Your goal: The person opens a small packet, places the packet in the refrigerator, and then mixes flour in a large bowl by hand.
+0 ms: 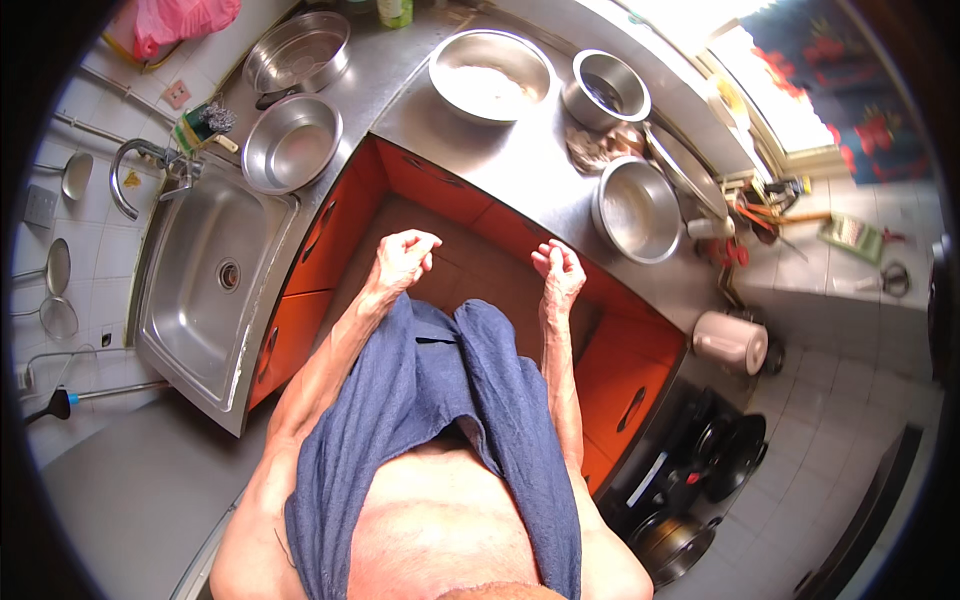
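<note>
My left hand (pixel 405 261) is raised in front of my body, its fingers curled in with the thumb against them. Across from it, my right hand (pixel 559 271) is likewise loosely curled. Nothing shows in either hand. A dark blue cloth garment (pixel 427 375) hangs over my front between my forearms, its two upper folds ending just below the hands. Beyond the hands are orange cabinet doors (pixel 480 196) beneath a stainless steel counter (pixel 420 135). A wide steel bowl (pixel 491 79) with pale contents, washed out by glare, stands on that counter.
A steel sink (pixel 202 300) with a curved faucet (pixel 124 176) lies left. Steel basins (pixel 292 142) stand behind it. More steel pots (pixel 607 90) and a bowl (pixel 637 210) line the right counter. A pink kettle (pixel 727 343) and a black gas stove (pixel 675 457) are farther right.
</note>
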`<move>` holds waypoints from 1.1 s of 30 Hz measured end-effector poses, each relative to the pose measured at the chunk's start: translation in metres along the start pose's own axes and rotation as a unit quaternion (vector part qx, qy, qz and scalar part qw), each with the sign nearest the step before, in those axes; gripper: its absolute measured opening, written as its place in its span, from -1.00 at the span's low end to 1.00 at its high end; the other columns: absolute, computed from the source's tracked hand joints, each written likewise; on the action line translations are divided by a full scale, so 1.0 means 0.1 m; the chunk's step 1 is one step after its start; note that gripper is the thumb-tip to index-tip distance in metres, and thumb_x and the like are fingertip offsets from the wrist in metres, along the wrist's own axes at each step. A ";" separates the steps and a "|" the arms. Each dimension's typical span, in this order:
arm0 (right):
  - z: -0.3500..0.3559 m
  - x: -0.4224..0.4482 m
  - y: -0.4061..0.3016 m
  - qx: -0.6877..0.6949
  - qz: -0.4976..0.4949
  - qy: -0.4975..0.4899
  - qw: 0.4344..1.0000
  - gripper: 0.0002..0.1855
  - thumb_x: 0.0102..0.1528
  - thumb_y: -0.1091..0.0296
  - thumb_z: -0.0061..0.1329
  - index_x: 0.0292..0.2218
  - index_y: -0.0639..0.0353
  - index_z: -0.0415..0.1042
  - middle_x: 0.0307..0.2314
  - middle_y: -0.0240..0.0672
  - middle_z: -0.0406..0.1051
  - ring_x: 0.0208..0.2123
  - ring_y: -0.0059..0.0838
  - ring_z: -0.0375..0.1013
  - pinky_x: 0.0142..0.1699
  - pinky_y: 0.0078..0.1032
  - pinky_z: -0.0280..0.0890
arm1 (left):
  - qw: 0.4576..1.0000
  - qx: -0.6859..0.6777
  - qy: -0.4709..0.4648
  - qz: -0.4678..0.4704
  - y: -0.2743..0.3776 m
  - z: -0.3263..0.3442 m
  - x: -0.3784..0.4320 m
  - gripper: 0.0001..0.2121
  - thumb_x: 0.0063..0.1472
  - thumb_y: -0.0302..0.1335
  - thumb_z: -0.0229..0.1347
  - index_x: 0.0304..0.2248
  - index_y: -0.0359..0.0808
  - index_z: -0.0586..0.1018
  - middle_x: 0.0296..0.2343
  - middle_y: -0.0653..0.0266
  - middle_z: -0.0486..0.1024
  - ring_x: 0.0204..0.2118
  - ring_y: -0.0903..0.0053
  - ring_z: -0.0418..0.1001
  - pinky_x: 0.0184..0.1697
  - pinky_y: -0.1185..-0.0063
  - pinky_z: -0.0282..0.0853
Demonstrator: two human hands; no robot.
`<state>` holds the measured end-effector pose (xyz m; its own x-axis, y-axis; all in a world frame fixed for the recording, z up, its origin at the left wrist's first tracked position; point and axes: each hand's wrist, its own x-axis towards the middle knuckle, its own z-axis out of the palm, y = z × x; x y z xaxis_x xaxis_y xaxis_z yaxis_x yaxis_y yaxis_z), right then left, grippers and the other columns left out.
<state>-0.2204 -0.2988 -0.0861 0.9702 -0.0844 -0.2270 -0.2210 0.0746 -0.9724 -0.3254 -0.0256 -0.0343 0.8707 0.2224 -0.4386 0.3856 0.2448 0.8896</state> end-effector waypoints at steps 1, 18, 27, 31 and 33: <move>0.13 0.20 -0.05 0.011 -0.009 -0.004 1.000 -0.77 0.25 0.33 -0.05 -0.14 0.27 0.48 -0.32 -0.23 0.55 -0.38 -0.43 0.58 -0.22 -0.54 0.47 | 1.000 -0.017 0.002 0.001 0.05 0.01 0.19 -0.78 0.33 -0.34 0.05 -0.28 -0.35 0.59 -0.64 0.42 0.44 -0.75 0.84 0.18 -0.72 0.75 0.02; 1.87 2.06 -0.86 -0.004 0.001 0.048 0.999 -0.65 0.21 0.47 -0.06 0.02 0.35 0.35 -0.15 -0.20 0.42 -0.20 -0.42 0.50 -0.17 -0.49 0.49 | 0.998 -0.014 0.061 -0.002 0.68 -0.33 3.07 -0.31 0.28 -0.26 0.08 0.20 -0.49 0.03 -0.40 0.09 0.56 -0.61 0.53 0.51 -0.64 0.62 0.41; 2.37 3.17 -0.33 -0.012 0.281 -0.041 0.959 -0.25 0.00 0.21 0.18 0.14 0.24 0.19 0.25 0.01 -0.12 0.25 0.37 -0.23 0.08 0.44 0.03 | 0.998 -0.018 0.004 -0.053 0.73 -0.30 3.37 -0.58 0.32 -0.42 -0.03 -0.01 -0.57 0.14 -0.44 -0.03 0.51 -0.61 0.40 0.57 -0.64 0.54 0.51; 2.75 3.26 -0.34 0.006 0.296 -0.087 0.951 -0.43 -0.03 0.27 0.17 0.00 0.23 0.32 0.00 -0.09 0.21 0.01 -0.01 0.17 -0.09 0.13 0.23 | 0.998 -0.028 0.010 -0.056 0.78 -0.34 3.33 -0.68 0.31 -0.47 -0.07 -0.08 -0.51 0.16 -0.48 -0.05 0.50 -0.61 0.35 0.57 -0.64 0.49 0.52; 2.80 3.43 -0.10 0.012 0.239 -0.145 0.960 -0.64 0.01 0.40 0.12 -0.15 0.23 0.37 -0.31 -0.37 0.42 -0.33 -0.42 0.42 -0.32 -0.34 0.37 | 0.998 -0.034 0.011 -0.056 0.75 -0.35 3.34 -0.66 0.31 -0.47 -0.07 -0.05 -0.50 0.15 -0.49 -0.05 0.49 -0.62 0.33 0.57 -0.65 0.49 0.52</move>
<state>0.1427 -0.0501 -0.1390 0.7462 0.2451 -0.6190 -0.6489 0.0599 -0.7585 -0.0159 0.0998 -0.1183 0.8160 0.2101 -0.5386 0.4582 0.3330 0.8241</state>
